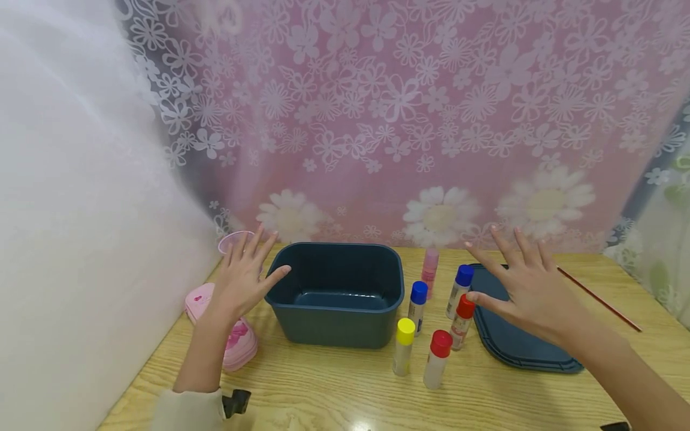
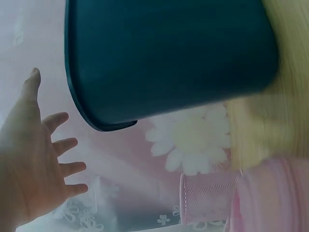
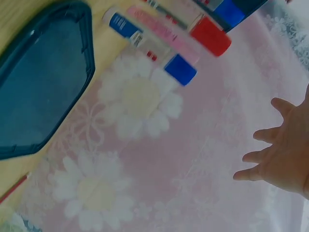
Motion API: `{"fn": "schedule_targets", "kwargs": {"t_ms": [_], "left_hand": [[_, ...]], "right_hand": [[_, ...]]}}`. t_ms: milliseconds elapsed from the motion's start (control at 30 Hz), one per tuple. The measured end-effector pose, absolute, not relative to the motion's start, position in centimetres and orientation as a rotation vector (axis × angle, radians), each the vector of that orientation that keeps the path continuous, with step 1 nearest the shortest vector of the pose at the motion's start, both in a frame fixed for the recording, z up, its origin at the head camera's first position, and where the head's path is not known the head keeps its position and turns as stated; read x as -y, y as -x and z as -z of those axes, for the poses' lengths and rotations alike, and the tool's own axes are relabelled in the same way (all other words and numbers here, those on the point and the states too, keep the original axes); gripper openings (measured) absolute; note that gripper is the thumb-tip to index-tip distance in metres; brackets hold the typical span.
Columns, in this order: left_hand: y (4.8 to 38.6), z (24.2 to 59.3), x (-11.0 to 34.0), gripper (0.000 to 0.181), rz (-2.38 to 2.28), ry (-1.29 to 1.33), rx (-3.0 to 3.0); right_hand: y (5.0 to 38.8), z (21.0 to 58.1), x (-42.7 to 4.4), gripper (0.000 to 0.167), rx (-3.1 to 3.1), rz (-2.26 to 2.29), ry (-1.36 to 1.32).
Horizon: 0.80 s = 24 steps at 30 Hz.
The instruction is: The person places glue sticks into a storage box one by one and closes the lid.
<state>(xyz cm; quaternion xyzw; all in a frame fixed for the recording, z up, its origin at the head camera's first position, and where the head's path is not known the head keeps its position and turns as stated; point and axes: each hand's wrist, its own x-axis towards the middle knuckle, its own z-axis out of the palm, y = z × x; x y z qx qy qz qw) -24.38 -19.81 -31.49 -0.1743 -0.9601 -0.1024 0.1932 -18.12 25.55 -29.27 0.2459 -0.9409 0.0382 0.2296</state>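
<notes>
My left hand (image 1: 241, 284) is raised with fingers spread, left of a dark teal plastic bin (image 1: 336, 326) and above a pink case (image 1: 237, 344). It holds nothing. Fingers splayed too, my right hand (image 1: 530, 293) hovers over a dark teal lid (image 1: 498, 341), also holding nothing. Between bin and lid several glue sticks stand upright: a yellow-capped one (image 1: 403, 347), two with red caps (image 1: 436, 359) (image 1: 462, 323), two with blue caps (image 1: 417, 308) (image 1: 458, 293). A pink bottle-like tube (image 1: 430, 269) stands behind them. The bin's visible inside holds nothing.
A thin red stick (image 1: 598, 299) lies at the right of the wooden table (image 1: 334, 389). Behind the left hand shows a pale pink mesh cup (image 2: 210, 198). A pink flowered curtain (image 1: 350, 120) hangs at the back, a white sheet (image 1: 91, 209) at the left.
</notes>
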Motion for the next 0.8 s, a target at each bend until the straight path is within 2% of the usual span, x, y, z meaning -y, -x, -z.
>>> {"fn": "schedule_targets", "kwargs": {"t_ms": [467,800], "left_hand": [[24.3,33.0,19.4,0.062,0.836,0.442,2.696],[24.6,34.2,20.9,0.053,1.113,0.483,2.676]], "right_hand": [[14.8,32.9,-21.0,0.079,2.502,-0.275,-0.861],[12.9,35.2,-19.2,0.080,2.553,-0.510,-0.870]]}}
